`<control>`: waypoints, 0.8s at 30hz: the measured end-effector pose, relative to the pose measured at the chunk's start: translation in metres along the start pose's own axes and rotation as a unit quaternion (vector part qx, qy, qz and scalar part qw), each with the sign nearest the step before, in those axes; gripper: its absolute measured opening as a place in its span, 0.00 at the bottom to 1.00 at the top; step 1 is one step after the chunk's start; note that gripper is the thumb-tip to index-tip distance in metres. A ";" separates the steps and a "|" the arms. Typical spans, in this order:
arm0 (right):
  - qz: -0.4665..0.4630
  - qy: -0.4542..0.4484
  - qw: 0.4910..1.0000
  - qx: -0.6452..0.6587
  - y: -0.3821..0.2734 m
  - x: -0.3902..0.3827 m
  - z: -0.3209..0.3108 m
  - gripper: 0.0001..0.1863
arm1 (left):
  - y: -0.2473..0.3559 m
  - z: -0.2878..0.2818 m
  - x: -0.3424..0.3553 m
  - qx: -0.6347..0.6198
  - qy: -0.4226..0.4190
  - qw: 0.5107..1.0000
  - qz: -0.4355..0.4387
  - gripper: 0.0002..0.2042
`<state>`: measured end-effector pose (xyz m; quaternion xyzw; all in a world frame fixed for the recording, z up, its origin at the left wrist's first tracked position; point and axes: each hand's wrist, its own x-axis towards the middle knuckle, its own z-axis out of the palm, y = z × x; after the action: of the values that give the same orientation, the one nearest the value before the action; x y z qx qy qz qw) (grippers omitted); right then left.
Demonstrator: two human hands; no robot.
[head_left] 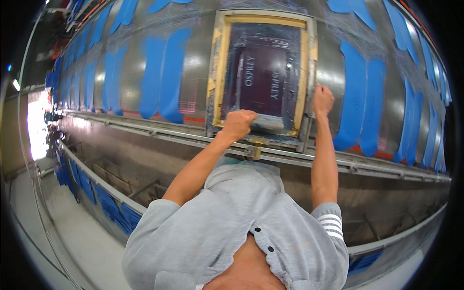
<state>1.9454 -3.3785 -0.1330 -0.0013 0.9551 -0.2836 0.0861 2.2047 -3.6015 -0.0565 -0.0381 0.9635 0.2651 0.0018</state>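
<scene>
A screen-printing frame (220, 72) with a yellowish inner border lies flat on the long printing table in front of me. Its dark purple mesh (263, 72) bears pale lettering. Near the mesh's close end, my left hand (238, 123) is closed round the left end of a squeegee (270, 123), whose greyish blade section reaches rightward across the frame. At the frame's outer right edge is my right hand (323, 100), its fingers curled in and touching that side. What exactly those fingers grip is hidden.
Blue fabric pieces (166, 72) lie in rows on the shiny table, with more blue pieces (372, 101) to the right. A metal rail (188, 133) runs along the near edge, and a bracket (256, 149) sits there below the frame. More blue pieces (111, 205) hang at lower left.
</scene>
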 end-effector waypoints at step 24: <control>-0.026 0.048 0.973 0.224 -0.326 -0.193 0.217 0.19 | -0.318 -0.230 -0.170 0.021 -0.013 0.999 -0.041 0.21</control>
<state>2.1564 -3.7597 -0.1031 0.0063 0.8699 -0.4922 0.0310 2.4016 -3.9788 -0.0176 -0.0745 0.9663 0.2452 0.0257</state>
